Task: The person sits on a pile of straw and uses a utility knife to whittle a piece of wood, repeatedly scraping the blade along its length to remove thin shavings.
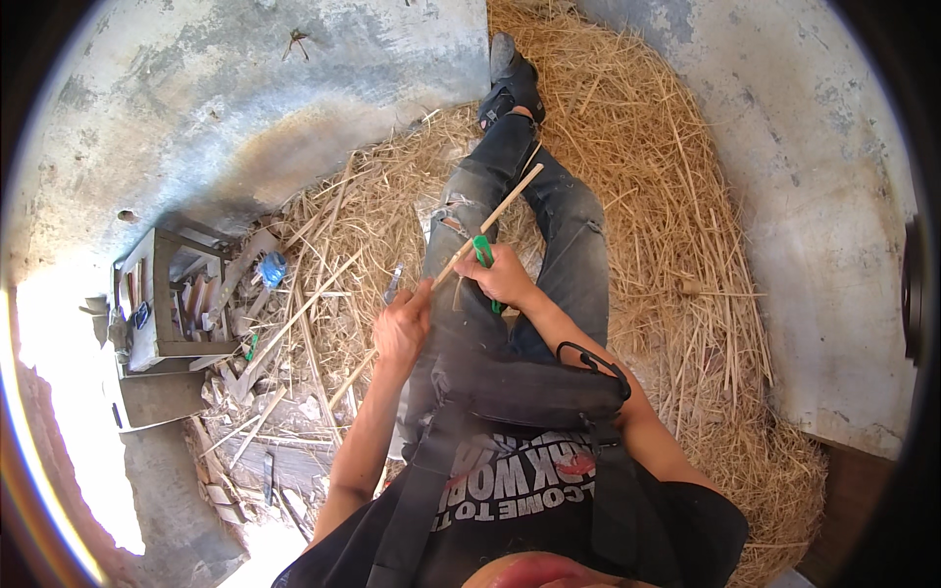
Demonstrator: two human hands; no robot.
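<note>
A long, pale wooden stick (512, 199) slants across my lap, its upper end by my knees. My left hand (403, 325) is closed around it, and the stick's lower part comes out below that hand toward the floor. My right hand (503, 278) grips a green-handled knife (482, 252) against the stick, farther up than the left hand. Green shows at both ends of the right fist; the blade cannot be made out. A thin curl, like a shaving, hangs beneath the stick near the right fingers. A small shiny object (393, 283) lies just beyond my left hand.
My legs in torn dark jeans (571, 230) stretch forward. Loose straw (676, 196) is heaped on the right. Sticks and scraps (319, 309) litter the left floor, beside a wooden frame (186, 294) and blue plastic (272, 269). Grey walls (245, 88) stand ahead and right.
</note>
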